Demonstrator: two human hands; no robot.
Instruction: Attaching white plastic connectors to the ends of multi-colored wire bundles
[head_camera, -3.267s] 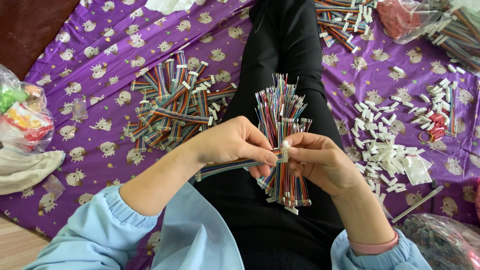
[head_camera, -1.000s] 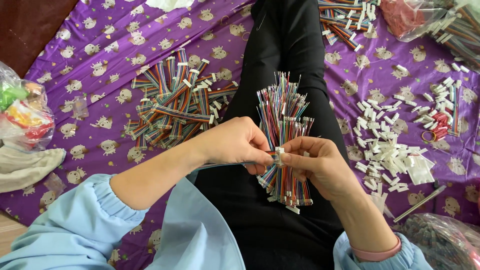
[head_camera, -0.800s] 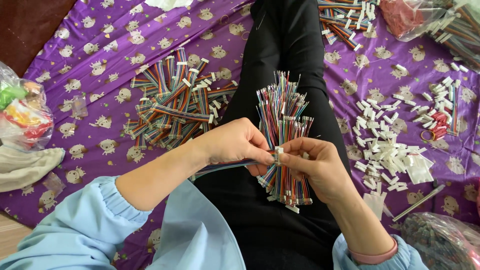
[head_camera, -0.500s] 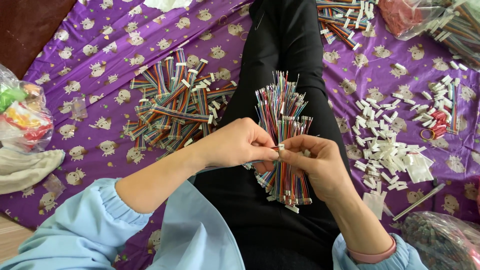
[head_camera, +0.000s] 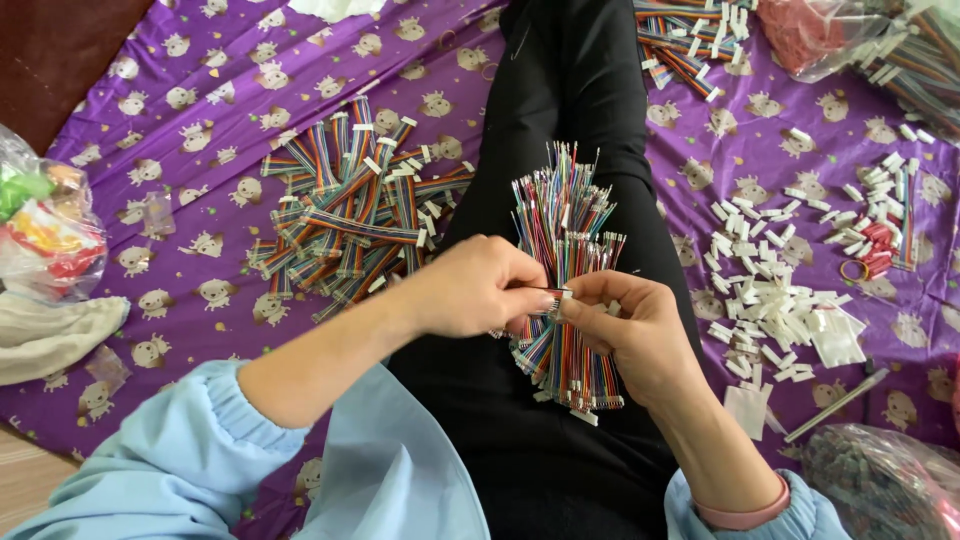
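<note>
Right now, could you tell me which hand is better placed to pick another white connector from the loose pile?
The right hand: the white connectors lie just beyond it on the purple cloth, though it also holds the wire bundle.

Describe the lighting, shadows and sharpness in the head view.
Head view: soft, even light with no hard shadows; faint sheen on the purple patterned cloth. The left hand, right hand and bundle of coloured ribbon cables are sharp; the clear plastic bags at the edges look glary and slightly soft.
</note>
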